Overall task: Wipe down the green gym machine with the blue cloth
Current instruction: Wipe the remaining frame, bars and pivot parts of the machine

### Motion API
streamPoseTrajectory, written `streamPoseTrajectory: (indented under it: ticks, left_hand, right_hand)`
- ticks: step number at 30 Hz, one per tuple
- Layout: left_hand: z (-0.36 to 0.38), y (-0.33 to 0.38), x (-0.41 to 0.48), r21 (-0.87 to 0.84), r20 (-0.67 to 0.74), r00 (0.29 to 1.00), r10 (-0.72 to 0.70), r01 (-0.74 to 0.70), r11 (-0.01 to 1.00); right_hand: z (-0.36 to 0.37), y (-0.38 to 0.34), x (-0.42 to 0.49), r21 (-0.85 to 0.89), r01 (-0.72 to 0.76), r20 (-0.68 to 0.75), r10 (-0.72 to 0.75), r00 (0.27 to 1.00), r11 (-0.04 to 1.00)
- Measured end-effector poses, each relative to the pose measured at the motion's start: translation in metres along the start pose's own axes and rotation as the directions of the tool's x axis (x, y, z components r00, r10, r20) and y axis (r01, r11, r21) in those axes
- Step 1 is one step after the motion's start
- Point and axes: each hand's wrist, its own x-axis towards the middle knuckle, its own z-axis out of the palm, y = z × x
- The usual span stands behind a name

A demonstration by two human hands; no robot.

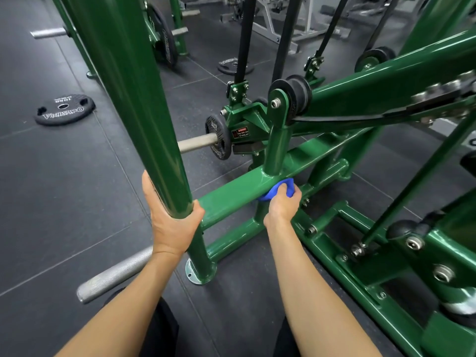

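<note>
One blue cloth [269, 195], one green machine [231, 195]

Dark rubber floor tiles [64, 202] with thin seams run under everything. Well to the left of the left hand [170, 222] and farther off, a black weight plate [64, 109] lies flat on the floor. A second plate [235, 65] lies far beyond the right hand [283, 204], near a pale grey frame [278, 27] at the back.
</note>
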Motion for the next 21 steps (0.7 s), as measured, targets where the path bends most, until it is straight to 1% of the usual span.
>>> streamPoseTrajectory:
  ticks: [4,6,8,10,12,14,15,18,20,21]
  left_hand:
    - [0.0,-0.001,0.001,0.012,-0.008,1.0,0.026,-0.026,1.0]
    - [-0.001,-0.001,0.001,0.011,-0.001,1.0,0.026,-0.026,1.0]
    - [0.0,-0.001,0.0,0.0,0.007,1.0,0.026,-0.026,1.0]
    - [0.001,0.001,0.0,0.008,0.004,0.999,0.043,-0.043,0.999]
    - [0.002,0.001,0.0,0.023,0.007,0.999,0.035,-0.035,0.999]
    - [-0.001,0.0,0.001,0.04,0.005,1.0,0.025,-0.025,0.999]
    - [-0.002,0.001,0.001,0.046,0.009,1.0,0.028,-0.028,0.999]
    - [-0.002,0.007,-0.002,0.044,-0.002,1.0,0.02,-0.02,0.999]
    - [-0.001,0.011,-0.003,0.034,-0.008,1.0,0.008,-0.008,0.999]
    - [0.0,0.012,-0.003,0.045,0.0,1.0,0.009,-0.009,0.999]
  right_hand:
    - [0.0,0.018,-0.011,0.057,-0.167,0.114,0.16,0.981,0.984]
    - [0.002,0.012,-0.004,0.021,-0.14,0.07,0.138,0.988,0.99]
    - [0.001,-0.002,0.004,-0.006,-0.071,0.005,0.071,0.997,0.997]
    - [0.0,-0.013,0.002,0.014,-0.069,0.016,0.068,0.998,0.998]
    - [0.004,-0.008,-0.013,0.08,-0.197,0.119,0.187,0.975,0.977]
    - [0.003,0.011,-0.039,0.129,-0.35,0.23,0.315,0.921,0.928]
    - [0.001,0.021,-0.052,0.127,-0.385,0.272,0.342,0.9,0.914]
    - [-0.008,0.058,-0.1,0.065,-0.419,0.397,0.362,0.844,0.906]
    - [-0.014,0.077,-0.128,-0.021,-0.358,0.472,0.325,0.82,0.933]
    - [-0.017,0.081,-0.137,-0.058,-0.307,0.488,0.295,0.821,0.95]
